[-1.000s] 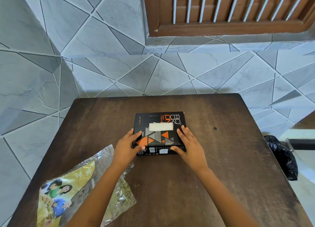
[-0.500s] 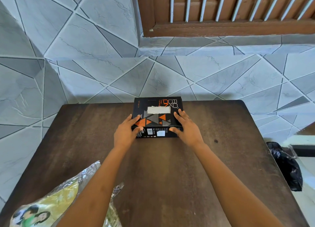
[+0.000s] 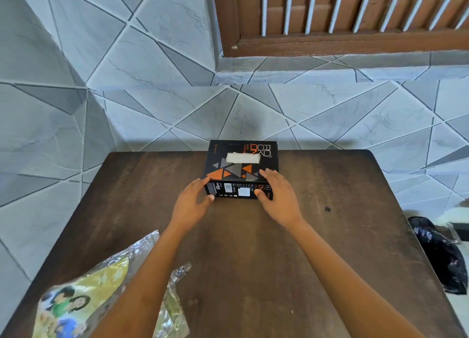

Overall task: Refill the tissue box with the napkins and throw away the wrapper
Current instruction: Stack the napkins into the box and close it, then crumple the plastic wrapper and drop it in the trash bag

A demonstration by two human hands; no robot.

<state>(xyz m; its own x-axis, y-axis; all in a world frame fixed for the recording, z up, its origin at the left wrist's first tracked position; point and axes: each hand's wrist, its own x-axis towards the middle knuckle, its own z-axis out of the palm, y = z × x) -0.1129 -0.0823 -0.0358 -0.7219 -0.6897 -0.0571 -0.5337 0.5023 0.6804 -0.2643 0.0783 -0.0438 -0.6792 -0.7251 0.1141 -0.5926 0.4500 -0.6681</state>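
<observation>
1. Black cardboard with orange and grey triangles makes up the tissue box, which sits on the dark wooden desk at its far edge, close to the tiled wall. White napkins show through the slot on top of the box.
2. Judged from its look, the box is light and fairly stiff, though its thin walls would dent under a hard squeeze. The short ends of the box are the safest places to take hold.
3. Left hand lies at the near left corner of the box, fingers spread and loose, thumb tip touching or just off the near face; its grip is released.
4. Right hand is at the near right corner of the box, fingers laid over the top edge and thumb against the near face; it rests on the box with an open grip rather than clasping it.
5. Crinkled foil wrapper, printed in yellow and green, lies well nearer the person than the box, at the desk's near left edge, part of it under the left forearm. It looks light, slippery and soft, easy to bunch up anywhere.
6. Off the desk to the right of the box, a black bag sits on the floor, a likely place for the wrapper.
</observation>
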